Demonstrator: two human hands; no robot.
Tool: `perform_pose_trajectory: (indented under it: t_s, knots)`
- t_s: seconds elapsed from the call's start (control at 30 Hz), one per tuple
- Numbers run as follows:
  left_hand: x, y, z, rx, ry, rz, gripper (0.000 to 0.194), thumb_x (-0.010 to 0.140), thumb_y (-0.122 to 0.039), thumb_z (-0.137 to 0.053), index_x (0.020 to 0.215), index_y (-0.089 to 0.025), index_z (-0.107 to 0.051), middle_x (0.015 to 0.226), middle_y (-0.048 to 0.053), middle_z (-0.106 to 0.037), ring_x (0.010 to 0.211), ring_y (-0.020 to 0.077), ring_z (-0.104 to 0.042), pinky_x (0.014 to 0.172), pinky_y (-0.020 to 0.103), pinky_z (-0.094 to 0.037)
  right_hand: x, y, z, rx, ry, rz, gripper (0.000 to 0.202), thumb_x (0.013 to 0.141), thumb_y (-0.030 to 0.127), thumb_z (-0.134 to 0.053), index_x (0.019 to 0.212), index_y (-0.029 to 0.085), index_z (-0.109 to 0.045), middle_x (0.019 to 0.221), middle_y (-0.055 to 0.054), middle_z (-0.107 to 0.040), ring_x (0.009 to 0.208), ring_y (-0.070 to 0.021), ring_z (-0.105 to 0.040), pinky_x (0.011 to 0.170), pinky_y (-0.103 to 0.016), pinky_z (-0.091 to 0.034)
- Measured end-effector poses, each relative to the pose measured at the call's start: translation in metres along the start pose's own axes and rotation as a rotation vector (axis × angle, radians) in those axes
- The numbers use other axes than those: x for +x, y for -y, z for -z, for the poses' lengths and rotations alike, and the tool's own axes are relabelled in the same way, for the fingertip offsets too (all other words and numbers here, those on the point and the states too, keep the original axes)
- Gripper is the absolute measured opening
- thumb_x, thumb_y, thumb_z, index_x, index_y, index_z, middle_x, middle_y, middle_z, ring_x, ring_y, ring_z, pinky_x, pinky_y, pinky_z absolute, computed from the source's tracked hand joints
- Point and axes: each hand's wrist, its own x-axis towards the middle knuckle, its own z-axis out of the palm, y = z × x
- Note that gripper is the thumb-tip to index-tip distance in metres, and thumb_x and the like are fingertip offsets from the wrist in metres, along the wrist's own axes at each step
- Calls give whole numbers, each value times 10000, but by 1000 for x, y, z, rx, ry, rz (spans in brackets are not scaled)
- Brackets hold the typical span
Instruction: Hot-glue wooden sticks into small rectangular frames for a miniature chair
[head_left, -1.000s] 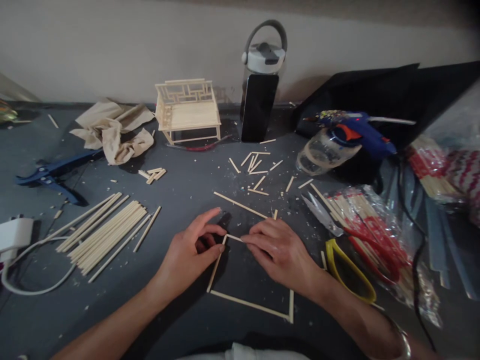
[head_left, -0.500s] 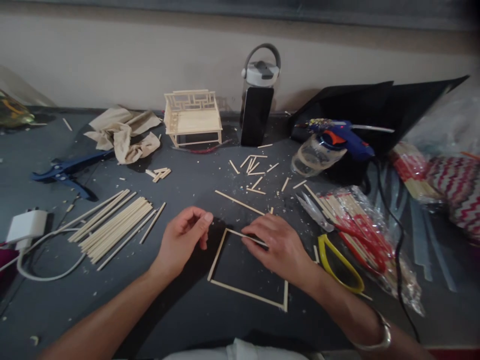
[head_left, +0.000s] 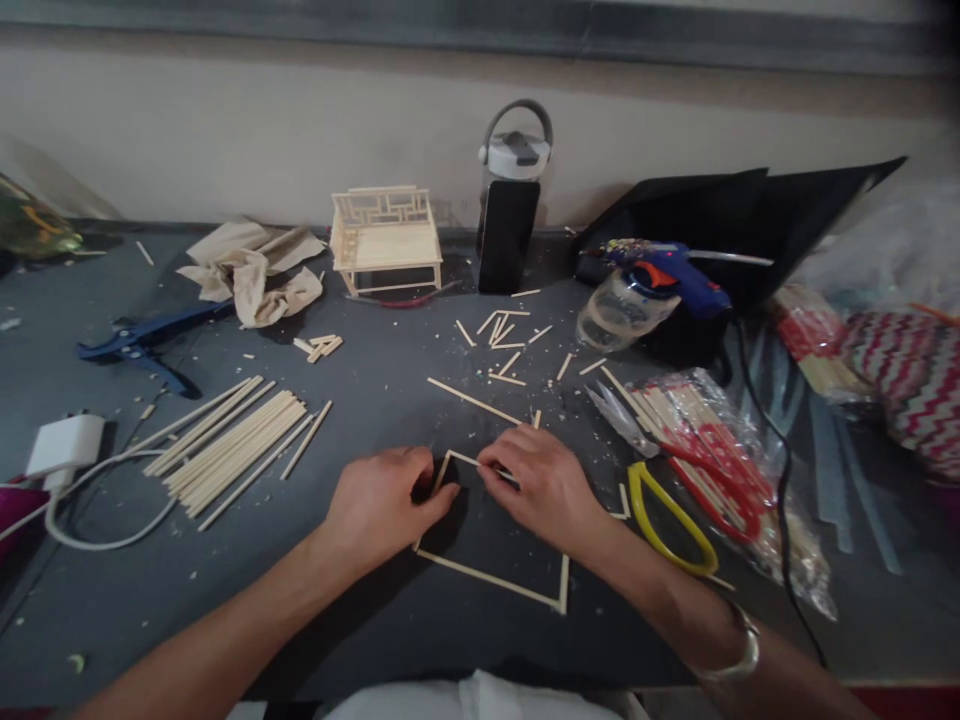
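A four-sided frame of thin wooden sticks [head_left: 487, 578] lies flat on the dark table in front of me. My left hand [head_left: 382, 505] is at its left side, thumb and fingers closing around the left stick and hiding part of it. At the far side, my right hand [head_left: 540, 485] pinches the far stick between thumb and fingers and covers the far right corner. Just beyond that hand lies a loose long stick [head_left: 472, 400]. A small chair-like bench model of sticks [head_left: 386, 240] stands at the back.
Left are a bundle of sticks [head_left: 236, 450], blue cutters [head_left: 139, 345], crumpled paper [head_left: 262, 270] and a white charger [head_left: 66, 445]. Short offcuts [head_left: 501, 328] lie mid-table. Right are yellow-and-red-handled scissors [head_left: 637, 500], packaged sticks [head_left: 705, 440] and a blue glue gun [head_left: 694, 275] with its cord.
My left hand has moved right and down onto the left stick of the frame. My right hand stays on the far stick, and the view has shifted slightly.
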Motion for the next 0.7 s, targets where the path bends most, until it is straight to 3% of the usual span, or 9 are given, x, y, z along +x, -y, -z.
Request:
perform_pose_trajectory:
  t_s: [0.13, 0.3, 0.43, 0.57, 0.7]
  knots:
    - [0, -1, -3, -6, 10, -24, 180, 808, -270, -547, 640, -205, -540, 601, -20, -581, 539, 136, -510, 513, 244, -268, 0, 1, 0, 8, -23, 1, 143, 865, 157, -549, 743, 182, -619, 724, -21, -621, 751, -158, -551, 748, -294, -404]
    - [-2, -2, 0, -70, -15, -45, 191, 834, -270, -522, 658, -199, -531, 623, -25, -565, 566, 123, -513, 556, 234, -335, 1, 5, 8, 35, -74, -7, 122, 845, 127, -550, 747, 178, -603, 718, -15, -618, 741, -151, -556, 748, -292, -413]
    - [-4, -5, 2, -335, -94, -35, 172, 817, -264, -562, 674, -197, -494, 671, -27, -530, 616, 118, -503, 583, 227, -374, 0, 6, 20, 61, -123, -5, 124, 855, 124, -530, 764, 180, -592, 728, -17, -624, 739, -149, -554, 748, -297, -423]
    - [-2, -9, 4, -761, -133, 76, 227, 821, -316, -584, 698, -199, -433, 765, -21, -529, 656, 107, -516, 601, 211, -424, -1, 6, 24, 95, -175, 13, 123, 856, 110, -526, 779, 182, -591, 734, -15, -629, 734, -145, -561, 764, -311, -434]
    - [3, -5, 11, -776, -193, 219, 278, 892, -390, -508, 705, -184, -503, 729, -18, -564, 659, 110, -521, 605, 209, -404, -1, 6, 22, 134, -196, 19, 106, 842, 93, -542, 798, 176, -593, 744, -16, -627, 729, -145, -557, 744, -313, -441]
